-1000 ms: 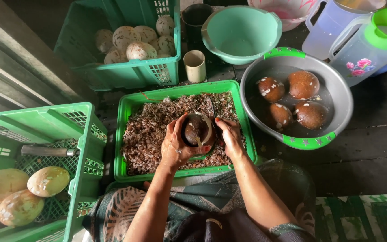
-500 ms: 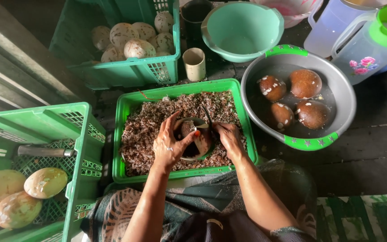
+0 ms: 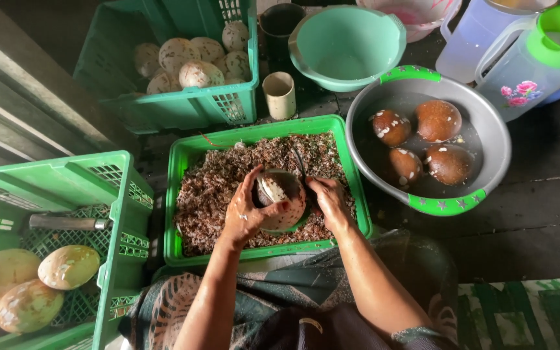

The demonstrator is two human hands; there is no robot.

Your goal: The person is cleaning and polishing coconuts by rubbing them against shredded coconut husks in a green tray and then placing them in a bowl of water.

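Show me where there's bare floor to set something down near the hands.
Bare dark planks lie right of the grey basin, below the jugs. A narrow strip runs between the two green crates. Crowded: the shavings tray under the left hand, right hand and coconut.

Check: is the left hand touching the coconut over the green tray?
Touching. Head view shows the left hand wrapped around the coconut, thumb and fingers pressed on its shell.
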